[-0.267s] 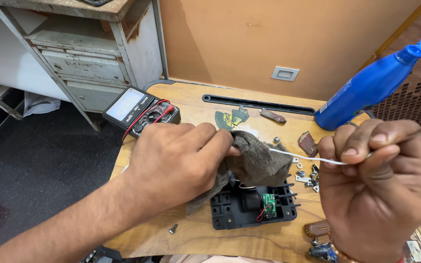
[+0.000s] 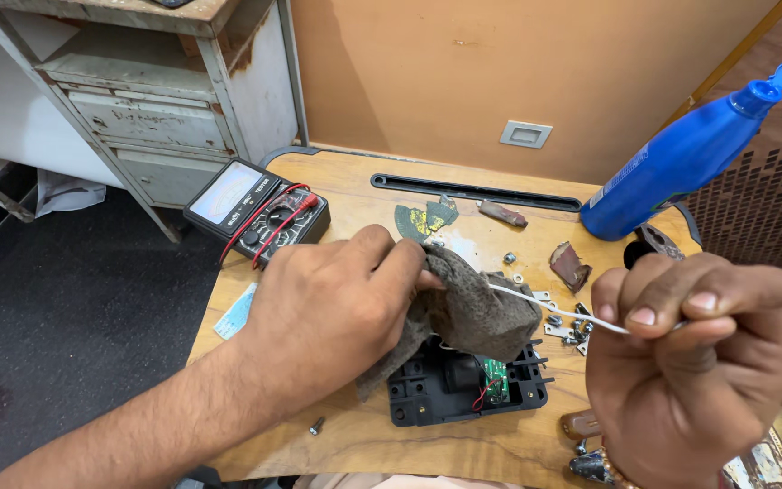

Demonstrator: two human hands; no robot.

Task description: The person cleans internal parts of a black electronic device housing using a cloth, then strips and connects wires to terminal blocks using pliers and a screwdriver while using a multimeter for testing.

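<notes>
Far left I see a black analogue multimeter with red leads point(image 2: 255, 210) on the wooden table point(image 2: 355, 426). My left hand point(image 2: 337, 303) has its fingers clamped on a crumpled grey-brown cloth point(image 2: 472, 312), above an open black plastic casing with a green circuit board point(image 2: 463, 385). My right hand point(image 2: 681, 371) pinches a thin white wire point(image 2: 554, 311) running from the cloth. Far right leans a blue plastic squeeze bottle point(image 2: 690, 149).

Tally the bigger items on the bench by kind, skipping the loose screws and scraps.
Grey cloth: 1
White wire: 1
Black open casing: 1
Multimeter: 1
Blue bottle: 1
Total: 5
</notes>
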